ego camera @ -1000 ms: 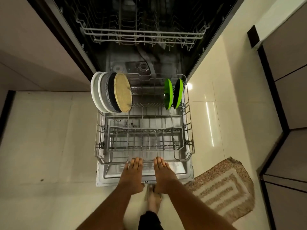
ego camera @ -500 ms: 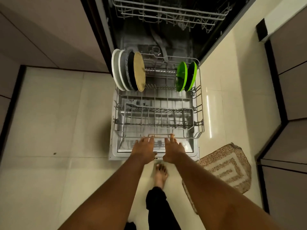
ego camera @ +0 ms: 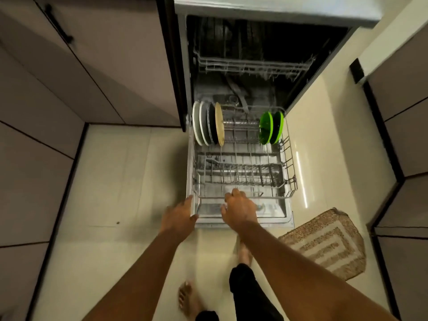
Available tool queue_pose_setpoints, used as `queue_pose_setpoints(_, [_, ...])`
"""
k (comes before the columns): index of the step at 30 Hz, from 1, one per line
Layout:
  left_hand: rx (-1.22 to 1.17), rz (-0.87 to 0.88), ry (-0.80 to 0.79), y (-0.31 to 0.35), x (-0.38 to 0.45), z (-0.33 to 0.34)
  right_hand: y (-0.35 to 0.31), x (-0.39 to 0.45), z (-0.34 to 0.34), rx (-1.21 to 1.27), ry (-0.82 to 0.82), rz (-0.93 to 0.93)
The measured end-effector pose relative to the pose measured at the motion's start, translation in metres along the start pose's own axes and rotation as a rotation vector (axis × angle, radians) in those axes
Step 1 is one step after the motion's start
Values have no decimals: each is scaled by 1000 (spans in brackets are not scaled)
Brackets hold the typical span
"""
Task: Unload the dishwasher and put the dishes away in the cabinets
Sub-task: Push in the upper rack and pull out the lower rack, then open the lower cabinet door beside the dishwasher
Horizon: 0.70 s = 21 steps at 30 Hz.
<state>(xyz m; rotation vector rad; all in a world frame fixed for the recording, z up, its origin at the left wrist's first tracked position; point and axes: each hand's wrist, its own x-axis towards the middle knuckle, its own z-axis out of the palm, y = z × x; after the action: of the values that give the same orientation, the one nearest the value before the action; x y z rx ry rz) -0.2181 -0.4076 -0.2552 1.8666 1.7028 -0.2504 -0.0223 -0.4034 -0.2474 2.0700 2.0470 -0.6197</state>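
The dishwasher's lower rack [ego camera: 288, 156] is pulled out over the open door. Several plates stand on edge at its back left: a white plate [ego camera: 196, 126], a grey one, a dark one and a tan plate [ego camera: 219, 126]. Two green plates [ego camera: 266, 128] stand at the back right. My right hand [ego camera: 239, 208] is curled over the rack's front rail near the middle. With its fingers straight, my left hand [ego camera: 179, 214] touches the rack's front left corner. The upper rack [ego camera: 252, 66] stays inside the dishwasher.
Cabinet fronts [ego camera: 99, 66] line the left side and more cabinets [ego camera: 407, 135] stand on the right. A patterned brown mat [ego camera: 328, 244] lies on the tiled floor right of the door. My bare feet [ego camera: 187, 300] stand in front of it.
Both hands slid left along the rack's front rail. The right hand's fingers curled over the rail and the left reached the corner. My view rose and pulled back.
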Motion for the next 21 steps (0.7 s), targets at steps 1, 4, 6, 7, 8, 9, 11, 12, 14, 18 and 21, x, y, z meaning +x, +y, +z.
queue_pose_setpoints(1, [-35,-15,30,-10,-12,-16,-9,-8,-8,8,7,-15])
queue_pose_setpoints(4, [-93,-59,167,-45,-58,-78,-42,-32,-51,14,13,-74])
queue_pose_setpoints(6, [-102,-73,235,-62,-86,-117,-63,-43,-78,29,27,-99])
queue_pose_setpoints(7, [-89,-73,265,-68,-98,-136,-75,-48,-93,43,45,-110])
queue_pose_setpoints(8, [-73,-87,286,-77,-114,-158,-90,-53,-109,39,66,-145])
queue_pose_setpoints(9, [-64,-109,304,-87,-133,-176,-107,-60,-124,22,79,-183])
queue_pose_setpoints(11, [-29,-122,329,-100,-158,-206,-129,-65,-150,-1,107,-238])
queue_pose_setpoints(12, [-7,-146,346,-108,-177,-225,-145,-69,-167,-15,130,-265])
queue_pose_setpoints(14, [24,-184,374,-118,-202,-256,-167,-69,-199,-39,181,-295])
queue_pose_setpoints(18, [68,-226,447,-130,-246,-316,-206,-76,-260,-70,268,-378])
queue_pose_setpoints(21, [84,-233,478,-136,-261,-349,-223,-80,-286,-81,298,-385])
